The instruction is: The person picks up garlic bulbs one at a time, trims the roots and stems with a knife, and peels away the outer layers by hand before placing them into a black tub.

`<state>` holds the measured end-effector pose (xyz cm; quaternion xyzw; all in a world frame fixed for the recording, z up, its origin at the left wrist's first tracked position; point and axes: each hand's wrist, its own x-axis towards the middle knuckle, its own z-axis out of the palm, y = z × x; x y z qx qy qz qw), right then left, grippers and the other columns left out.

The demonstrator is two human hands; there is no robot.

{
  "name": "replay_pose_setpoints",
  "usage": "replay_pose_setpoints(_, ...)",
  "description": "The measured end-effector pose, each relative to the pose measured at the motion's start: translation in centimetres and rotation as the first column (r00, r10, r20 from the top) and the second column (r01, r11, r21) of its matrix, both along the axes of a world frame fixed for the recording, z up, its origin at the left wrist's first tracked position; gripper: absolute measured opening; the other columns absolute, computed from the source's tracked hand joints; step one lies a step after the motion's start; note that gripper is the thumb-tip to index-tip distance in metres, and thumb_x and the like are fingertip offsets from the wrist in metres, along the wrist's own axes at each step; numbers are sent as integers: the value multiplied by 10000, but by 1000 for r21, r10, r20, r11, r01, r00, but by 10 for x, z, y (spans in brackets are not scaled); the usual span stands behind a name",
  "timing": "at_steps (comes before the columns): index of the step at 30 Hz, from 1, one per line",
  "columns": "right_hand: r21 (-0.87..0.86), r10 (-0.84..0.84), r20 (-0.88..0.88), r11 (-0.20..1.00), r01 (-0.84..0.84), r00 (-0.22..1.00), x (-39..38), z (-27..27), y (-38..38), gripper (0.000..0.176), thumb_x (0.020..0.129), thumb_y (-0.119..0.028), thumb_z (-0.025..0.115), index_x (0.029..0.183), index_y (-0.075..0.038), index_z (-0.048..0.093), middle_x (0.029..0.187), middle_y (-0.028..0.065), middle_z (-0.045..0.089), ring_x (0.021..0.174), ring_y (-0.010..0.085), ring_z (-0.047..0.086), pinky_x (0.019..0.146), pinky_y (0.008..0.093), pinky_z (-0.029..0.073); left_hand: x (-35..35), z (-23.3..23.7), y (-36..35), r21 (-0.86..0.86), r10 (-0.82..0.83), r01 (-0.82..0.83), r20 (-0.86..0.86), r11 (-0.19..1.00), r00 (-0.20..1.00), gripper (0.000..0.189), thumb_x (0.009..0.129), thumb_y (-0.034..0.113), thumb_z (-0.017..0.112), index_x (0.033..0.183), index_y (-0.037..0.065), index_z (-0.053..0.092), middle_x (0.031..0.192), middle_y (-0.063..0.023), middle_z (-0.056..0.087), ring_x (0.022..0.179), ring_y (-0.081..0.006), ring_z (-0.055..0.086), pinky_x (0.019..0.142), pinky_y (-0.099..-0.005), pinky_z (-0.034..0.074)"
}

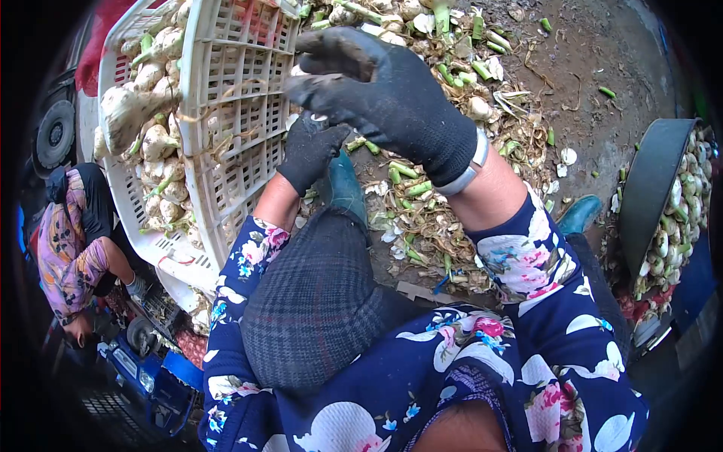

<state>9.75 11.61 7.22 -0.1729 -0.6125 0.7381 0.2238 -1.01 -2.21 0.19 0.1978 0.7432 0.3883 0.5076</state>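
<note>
Under us lies muddy ground (602, 68), strewn with trimmings (407, 226). Our right hand (376, 90), gloved, has its fingers parted from the thumb, with nothing seen between them. Just below them our left hand (309, 151) is curled; something pale shows by its fingertips, but we cannot tell whether it grips anything. Just left of the fingers stands the crate (197, 83), and beyond its slatted wall lie the garlic bulbs (157, 143), one large and blurred. We judge them firm and light, with papery skin that may flake and slip, best held round the fat body. Well right of the fingers, a basin (651, 181) holds more; far left, past the crate, a person (71, 233) bends.
</note>
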Motion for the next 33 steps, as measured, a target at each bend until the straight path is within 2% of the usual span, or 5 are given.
replay_pose_setpoints(8,486,-509,841,860,156,182,119,-126,27,772,627,-407,735,1140,64,401,1062,239,551,962,341,560,828,393,434,3,-15,1,-56,-154,150,-91,987,984,299,727,137,687,952,23,526,713,-20,562,622,-96,530,559,-248,453)
replay_pose_setpoints(14,-20,-258,813,884,468,522,154,-163,31,591,669,-242,734,1130,-3,455,866,84,612,738,182,590,629,304,475,13,-7,5,24,-119,119,11,993,993,270,736,123,690,920,54,505,712,0,541,569,-84,511,498,-234,430)
replay_pose_setpoints(16,-488,-359,538,605,629,763,150,-130,31,477,725,-162,683,1129,-33,466,884,57,603,754,151,579,629,310,488,15,-3,9,29,-144,145,-35,989,989,281,739,127,690,933,49,502,725,3,539,610,-78,520,528,-221,434)
replay_pose_setpoints(20,-835,-336,12,514,194,942,117,-76,37,550,813,-101,543,1307,-76,305,1063,86,551,919,196,564,735,357,505,10,-4,19,90,-248,266,-172,960,953,264,722,143,696,892,48,518,710,-21,547,636,-113,537,567,-248,438)
replay_pose_setpoints(33,-330,-36,274,935,129,961,84,-37,29,441,683,10,674,1091,-13,508,871,37,598,782,101,559,635,245,475,16,50,40,-48,-421,667,-809,743,411,331,660,99,651,959,62,514,906,-150,513,846,-341,531,710,-403,450)
